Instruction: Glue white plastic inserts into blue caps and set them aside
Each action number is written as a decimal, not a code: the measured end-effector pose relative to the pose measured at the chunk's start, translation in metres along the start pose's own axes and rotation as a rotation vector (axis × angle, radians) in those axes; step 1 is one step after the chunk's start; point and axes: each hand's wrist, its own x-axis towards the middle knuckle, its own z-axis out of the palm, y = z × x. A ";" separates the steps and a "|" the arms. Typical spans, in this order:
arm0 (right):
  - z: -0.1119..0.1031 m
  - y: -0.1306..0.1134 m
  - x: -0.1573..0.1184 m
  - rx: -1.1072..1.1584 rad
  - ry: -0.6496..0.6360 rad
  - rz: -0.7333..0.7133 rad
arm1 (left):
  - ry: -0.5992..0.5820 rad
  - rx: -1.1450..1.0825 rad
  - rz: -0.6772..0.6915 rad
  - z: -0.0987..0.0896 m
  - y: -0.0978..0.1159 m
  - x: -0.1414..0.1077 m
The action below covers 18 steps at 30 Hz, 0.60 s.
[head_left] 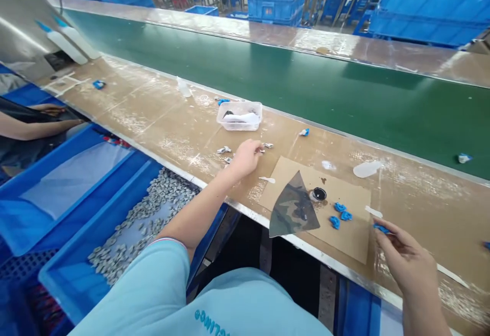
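Note:
My left hand [248,158] is over the bench with its fingers drawn together on a small grey part, mostly hidden by the fingertips. Beside it lie a few more grey parts [224,150]. Off to the right, my right hand [409,254] pinches a small blue part [381,228] near the edge of a cardboard sheet [350,241]. Three similar blue parts [346,216] rest on the cardboard. Near them stands a small round pot of dark liquid [318,194]. A camouflage-patterned piece [294,208] lies partly over the sheet's front edge.
A clear plastic tub [240,125] holds a white item. Behind the bench [164,121] runs a green conveyor belt [268,75] carrying a small blue-and-white part [464,158]. Blue bins stand below left, one with many grey parts [153,213]. Another person's arms [34,126] show at far left.

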 end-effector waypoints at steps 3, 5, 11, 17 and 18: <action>0.006 -0.009 -0.007 0.181 0.029 0.044 | 0.012 0.014 -0.058 -0.008 -0.026 -0.029; 0.012 -0.013 -0.009 0.236 0.015 0.062 | -0.022 0.046 -0.037 -0.003 -0.032 -0.040; 0.032 -0.025 -0.015 0.250 -0.089 -0.069 | -0.050 0.220 0.075 0.017 -0.031 -0.046; 0.046 -0.046 -0.013 0.002 -0.068 -0.334 | 0.129 -0.085 0.073 0.018 -0.027 -0.056; 0.048 -0.048 -0.011 -0.050 -0.062 -0.346 | 0.157 -0.230 0.062 0.019 -0.023 -0.060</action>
